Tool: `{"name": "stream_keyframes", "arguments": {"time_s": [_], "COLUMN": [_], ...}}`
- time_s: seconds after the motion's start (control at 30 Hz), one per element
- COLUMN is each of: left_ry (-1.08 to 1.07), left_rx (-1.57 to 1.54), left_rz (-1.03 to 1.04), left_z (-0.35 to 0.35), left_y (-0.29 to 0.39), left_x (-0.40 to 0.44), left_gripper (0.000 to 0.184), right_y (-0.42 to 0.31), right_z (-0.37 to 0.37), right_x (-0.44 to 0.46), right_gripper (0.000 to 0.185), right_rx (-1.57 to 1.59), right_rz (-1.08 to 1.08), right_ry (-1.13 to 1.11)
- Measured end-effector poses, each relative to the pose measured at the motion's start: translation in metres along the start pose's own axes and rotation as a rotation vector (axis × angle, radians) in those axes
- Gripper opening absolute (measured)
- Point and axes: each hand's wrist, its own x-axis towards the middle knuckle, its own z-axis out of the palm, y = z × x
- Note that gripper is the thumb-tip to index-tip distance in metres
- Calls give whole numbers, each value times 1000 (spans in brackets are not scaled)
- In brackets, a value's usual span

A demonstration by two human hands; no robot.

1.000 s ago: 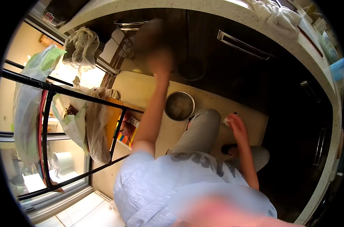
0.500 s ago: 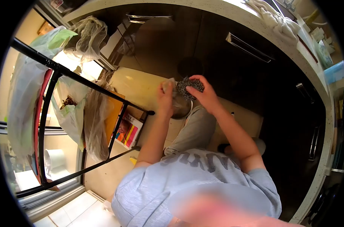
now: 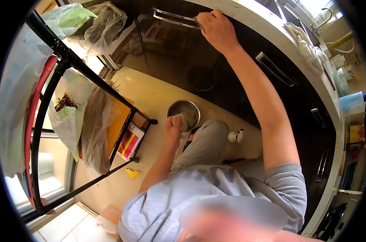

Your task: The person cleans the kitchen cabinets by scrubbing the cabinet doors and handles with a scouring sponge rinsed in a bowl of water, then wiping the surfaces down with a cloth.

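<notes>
My right hand [image 3: 218,32] is raised to the right end of a chrome drawer handle [image 3: 173,19] on the dark, glossy cabinet front [image 3: 179,52]. Its fingers are curled round a grey steel wool scrubber [image 3: 201,25], of which only a dark edge shows. Low over the floor, my left hand [image 3: 173,131] is closed on a damp-looking pale cloth [image 3: 178,119]. The cloth hangs at the near rim of a round metal bowl [image 3: 198,109], which holds what looks like water.
On the left stands a black metal rack [image 3: 62,52] hung with plastic bags [image 3: 72,109]. A white spray bottle [image 3: 233,136] is on the floor beside my knee. A yellow scrap [image 3: 132,173] lies near the rack. Another handle [image 3: 273,68] juts from the cabinet under the counter [image 3: 267,18].
My right hand has moved up and away from my left, carrying the steel wool scrubber to the handle. My left hand has lowered with the cloth, and the bowl has come into full view.
</notes>
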Motion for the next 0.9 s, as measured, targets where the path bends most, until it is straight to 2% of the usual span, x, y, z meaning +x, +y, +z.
{"name": "stream_keyframes", "arguments": {"time_s": [0.13, 0.23, 0.33, 0.47, 0.63, 0.73, 0.83, 0.9], "left_ry": [-2, 79, 76, 83, 82, 76, 81, 92], "left_rx": [-55, -24, -84, -77, -85, -112, -112, -106], "left_rz": [-4, -47, 13, 112, 24, -25, 4, 24], "left_z": [-17, -33, -39, -37, -46, -48, -48, -45], "left_y": [9, 20, 20, 23, 21, 9, 13, 16], "left_x": [0, 8, 16, 21, 11, 14, 13, 12], "left_gripper": [21, 21, 23, 25, 22, 20, 20, 20], "right_y": [-1, -9, -13, -8, -14, -18, -14, -13], "right_z": [-26, -35, -18, 0, -34, -23, -8, -10], "right_x": [-10, -20, 4, 0, -2, 9, 6, 3], "right_gripper": [31, 29, 27, 27, 26, 25, 26, 27], "right_rx": [-51, 46, 174, 122, 31, 118, 85, 38], "right_rz": [102, 222, 173, 194, 376, 257, 156, 218], "right_ry": [-203, -205, 52, -90, -196, 0, -145, -194]}}
